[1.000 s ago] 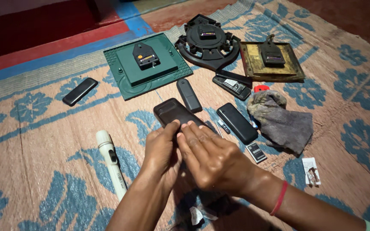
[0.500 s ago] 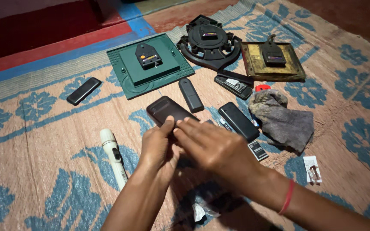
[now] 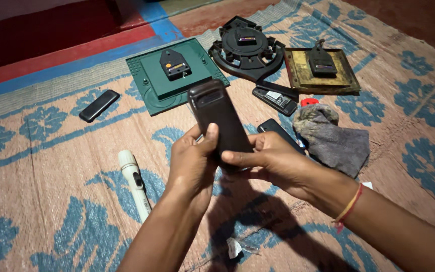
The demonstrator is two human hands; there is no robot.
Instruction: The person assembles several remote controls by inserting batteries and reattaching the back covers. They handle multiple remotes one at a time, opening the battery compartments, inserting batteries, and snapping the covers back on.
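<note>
Both of my hands hold a dark brown phone-shaped device (image 3: 216, 116), lifted off the mat with its back towards me. My left hand (image 3: 193, 163) grips its lower left edge, thumb laid on the back. My right hand (image 3: 270, 158) wraps the lower right side, fingers across the bottom. Another black phone (image 3: 273, 128) lies on the mat just behind my right hand, partly hidden.
On the patterned mat (image 3: 51, 151) lie a green square clock back (image 3: 174, 75), a round black clock back (image 3: 245, 48), a brown square clock back (image 3: 320, 70), an opened handset (image 3: 275, 99), a grey cloth (image 3: 331, 141), a white torch (image 3: 136, 184) and a black cover (image 3: 99, 105).
The dark device was lying low on the mat under my fingers; now both hands have lifted it up and tilted it upright towards me.
</note>
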